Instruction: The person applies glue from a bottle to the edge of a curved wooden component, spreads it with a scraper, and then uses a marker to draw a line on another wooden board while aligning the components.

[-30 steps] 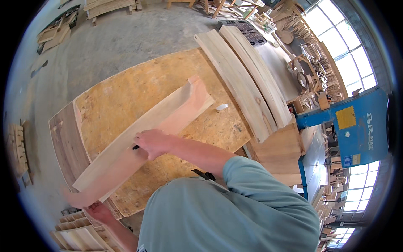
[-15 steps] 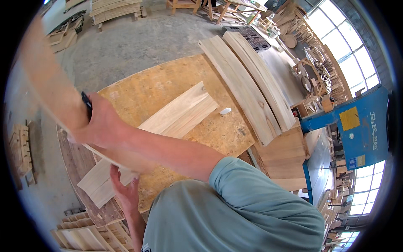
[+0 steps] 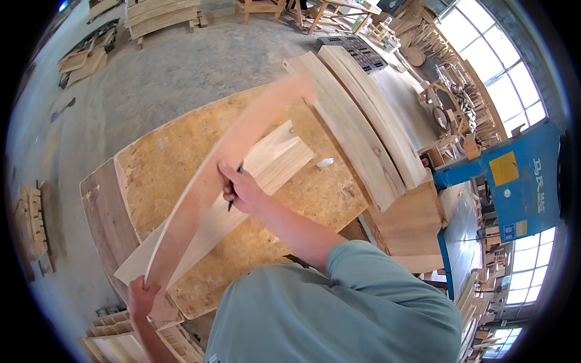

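A long, thin, curved wooden strip [image 3: 203,184] is held at a slant above a pale wooden board [image 3: 278,157]. My left hand [image 3: 143,297] is closed around the strip's near left end. Farther along, my right hand [image 3: 241,189] is closed on a dark pen [image 3: 240,167], its thumb and fingers against the strip's right edge. The pale board lies flat on a yellowish worktable [image 3: 163,145], partly hidden by the strip. The strip's far end is blurred by motion. A small white object [image 3: 325,163] lies on the tabletop right of the board.
Two thick planks [image 3: 354,121] lie side by side along the table's right side. A blue machine [image 3: 514,181] stands at right. Wooden slats [image 3: 115,348] are stacked at the lower left, and a black pallet [image 3: 357,51] lies beyond the planks.
The strip has swung from the far left to over the pale board. My right hand moved right with it and the pen; my left hand moved left and now grips the near end.
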### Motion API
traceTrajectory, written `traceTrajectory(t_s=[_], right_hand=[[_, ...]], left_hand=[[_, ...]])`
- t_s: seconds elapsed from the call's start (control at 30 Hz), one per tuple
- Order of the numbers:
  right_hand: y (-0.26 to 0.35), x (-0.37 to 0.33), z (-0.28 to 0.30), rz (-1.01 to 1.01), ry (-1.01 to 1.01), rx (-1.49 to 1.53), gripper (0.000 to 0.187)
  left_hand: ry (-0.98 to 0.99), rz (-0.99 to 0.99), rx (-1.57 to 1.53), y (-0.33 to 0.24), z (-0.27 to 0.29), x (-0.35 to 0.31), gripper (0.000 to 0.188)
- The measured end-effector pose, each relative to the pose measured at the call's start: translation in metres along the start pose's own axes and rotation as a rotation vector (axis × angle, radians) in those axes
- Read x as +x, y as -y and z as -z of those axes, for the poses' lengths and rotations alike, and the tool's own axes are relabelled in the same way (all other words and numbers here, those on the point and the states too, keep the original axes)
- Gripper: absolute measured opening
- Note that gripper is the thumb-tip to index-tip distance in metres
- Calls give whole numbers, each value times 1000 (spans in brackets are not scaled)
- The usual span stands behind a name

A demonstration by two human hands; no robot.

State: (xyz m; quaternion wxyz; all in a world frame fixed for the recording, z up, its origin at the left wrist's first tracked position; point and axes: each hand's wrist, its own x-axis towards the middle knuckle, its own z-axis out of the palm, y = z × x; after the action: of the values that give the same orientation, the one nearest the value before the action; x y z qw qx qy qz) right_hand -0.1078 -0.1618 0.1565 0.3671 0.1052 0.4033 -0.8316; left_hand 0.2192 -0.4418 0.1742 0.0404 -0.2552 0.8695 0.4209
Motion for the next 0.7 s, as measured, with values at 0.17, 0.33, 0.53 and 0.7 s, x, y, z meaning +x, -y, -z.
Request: traceTrajectory(t_s=[0.17, 0.33, 0.53, 0.7], right_hand=[[-58, 2, 33, -135, -312, -164, 45], [-87, 25, 53, -193, -438, -205, 44], [-91, 34, 63, -224, -375, -181, 43], [-80, 29, 63, -282, -385, -346, 43]], left_hand=[[132, 143, 246, 71, 23, 53, 27], [90, 158, 190, 95, 15, 87, 30], [-5, 203, 253, 95, 10, 97, 37], [-75, 223, 238, 102, 9, 90, 42]])
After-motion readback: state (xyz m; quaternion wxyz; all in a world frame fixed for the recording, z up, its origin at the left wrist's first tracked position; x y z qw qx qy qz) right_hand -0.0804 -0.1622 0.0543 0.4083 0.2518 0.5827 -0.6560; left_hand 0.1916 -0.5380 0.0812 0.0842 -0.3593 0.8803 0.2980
